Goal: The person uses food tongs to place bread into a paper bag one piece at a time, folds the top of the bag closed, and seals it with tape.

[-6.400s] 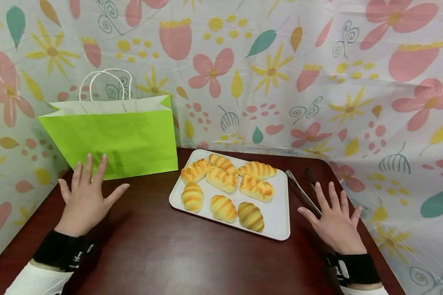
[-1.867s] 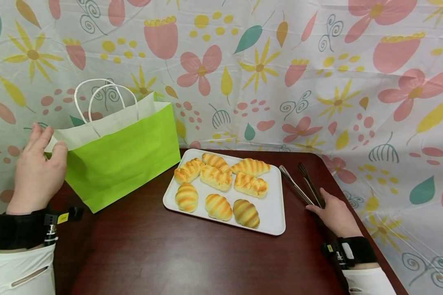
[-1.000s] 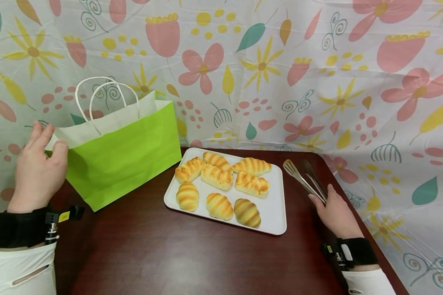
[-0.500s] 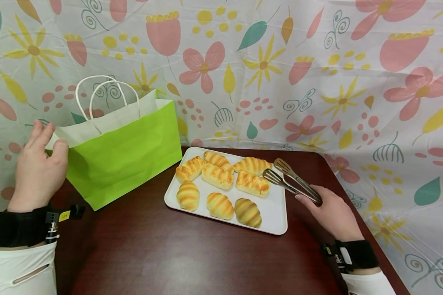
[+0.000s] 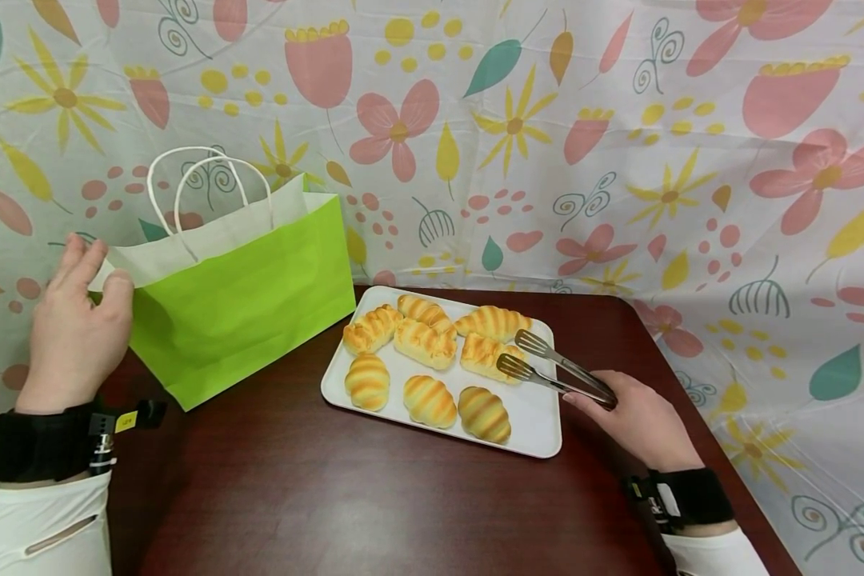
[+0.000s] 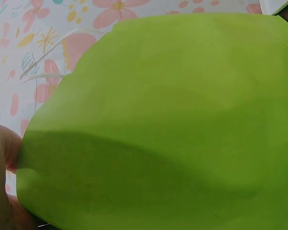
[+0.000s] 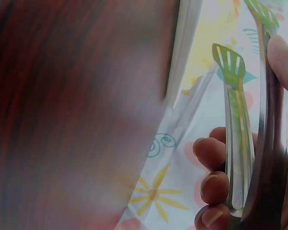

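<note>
My left hand (image 5: 79, 332) grips the left side edge of a lime-green paper bag (image 5: 245, 304) with white twisted handles and a white inside. In the left wrist view the bag's green wall (image 6: 158, 120) fills most of the frame, with fingers at its left edge. Metal slotted tongs (image 5: 572, 374) are held in my right hand (image 5: 648, 420), their two arms apart. The slotted tips are over the right part of the white tray (image 5: 536, 436), by a braided bread roll (image 5: 484, 357). In the right wrist view, fingers curl round the tongs (image 7: 237, 148); contact with the bread cannot be told.
Several other bread rolls lie on the tray, among them a brown-striped one (image 5: 484, 414) at the front and a long one (image 5: 493, 322) at the back. Everything stands on a dark red-brown table (image 5: 317, 496). A floral cloth (image 5: 432, 160) hangs close behind the table.
My left hand has taken hold of the bag, which has turned with its left end nearer. My right hand has picked up the tongs from the table and brought them leftward over the tray.
</note>
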